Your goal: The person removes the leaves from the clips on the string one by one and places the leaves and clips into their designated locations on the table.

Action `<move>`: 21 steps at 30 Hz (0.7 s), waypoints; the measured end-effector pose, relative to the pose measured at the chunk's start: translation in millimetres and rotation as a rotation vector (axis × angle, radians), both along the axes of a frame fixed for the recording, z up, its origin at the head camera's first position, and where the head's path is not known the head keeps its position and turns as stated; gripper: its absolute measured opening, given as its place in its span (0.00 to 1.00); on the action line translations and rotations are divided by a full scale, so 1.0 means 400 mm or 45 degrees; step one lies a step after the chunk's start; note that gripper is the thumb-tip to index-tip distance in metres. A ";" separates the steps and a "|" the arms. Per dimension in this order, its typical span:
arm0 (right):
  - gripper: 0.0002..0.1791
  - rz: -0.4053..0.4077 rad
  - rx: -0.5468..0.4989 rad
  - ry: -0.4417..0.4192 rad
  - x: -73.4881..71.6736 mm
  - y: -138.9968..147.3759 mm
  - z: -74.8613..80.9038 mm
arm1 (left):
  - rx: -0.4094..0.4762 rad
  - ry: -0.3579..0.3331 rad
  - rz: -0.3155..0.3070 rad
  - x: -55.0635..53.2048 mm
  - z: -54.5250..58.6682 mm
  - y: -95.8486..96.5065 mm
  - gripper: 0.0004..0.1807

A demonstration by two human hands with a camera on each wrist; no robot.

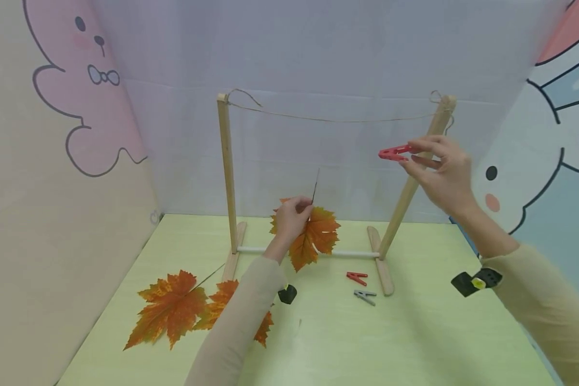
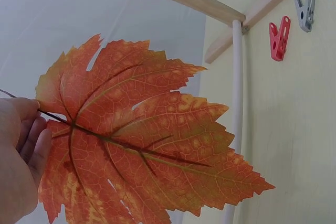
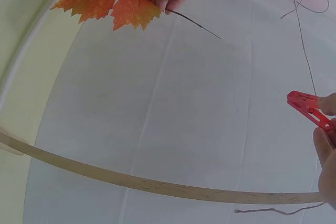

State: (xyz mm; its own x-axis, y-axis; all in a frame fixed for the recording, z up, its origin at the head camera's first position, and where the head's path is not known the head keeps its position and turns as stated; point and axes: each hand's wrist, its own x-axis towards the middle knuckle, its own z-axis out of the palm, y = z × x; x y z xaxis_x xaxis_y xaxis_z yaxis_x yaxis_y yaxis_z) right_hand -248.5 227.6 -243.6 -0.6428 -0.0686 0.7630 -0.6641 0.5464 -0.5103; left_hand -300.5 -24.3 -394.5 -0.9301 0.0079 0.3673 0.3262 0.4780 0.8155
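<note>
My left hand (image 1: 293,219) pinches an orange maple leaf (image 2: 131,135) by its thin dark stem, in front of a wooden frame. The stem points up and the leaf hangs down below the fingers. Up at the right post, my right hand (image 1: 441,169) pinches a red clothespin (image 1: 392,154) by its handle end; its nose points left. A twine line (image 1: 328,120) sags between the two posts, above the leaf. The clothespin is below the line's right part in the head view. In the right wrist view, the right hand (image 3: 328,150) shows only partly at the edge.
A red clothespin (image 1: 357,277) and a grey clothespin (image 1: 365,296) lie on the pale table (image 1: 338,348). Two more maple leaves lie at left, one (image 1: 173,308) in full view, the other (image 1: 222,303) partly behind my left sleeve. The wooden left post (image 1: 227,177) and right post (image 1: 405,206) stand upright.
</note>
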 end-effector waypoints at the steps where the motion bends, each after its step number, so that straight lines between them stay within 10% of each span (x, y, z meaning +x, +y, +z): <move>1: 0.18 0.005 0.003 0.001 0.000 -0.001 -0.006 | -0.002 0.000 0.009 0.000 -0.002 -0.005 0.08; 21: 0.16 0.142 -0.036 -0.045 0.059 -0.051 -0.105 | -0.076 0.004 0.002 0.018 -0.042 -0.099 0.07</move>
State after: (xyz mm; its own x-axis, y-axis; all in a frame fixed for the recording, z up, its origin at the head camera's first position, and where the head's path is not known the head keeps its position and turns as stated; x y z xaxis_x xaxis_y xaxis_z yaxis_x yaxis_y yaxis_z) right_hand -224.9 207.1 -285.5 -0.6589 -0.1201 0.7425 -0.7012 0.4552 -0.5486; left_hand -293.3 -64.0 -411.4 -0.9289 0.0282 0.3692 0.3277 0.5266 0.7844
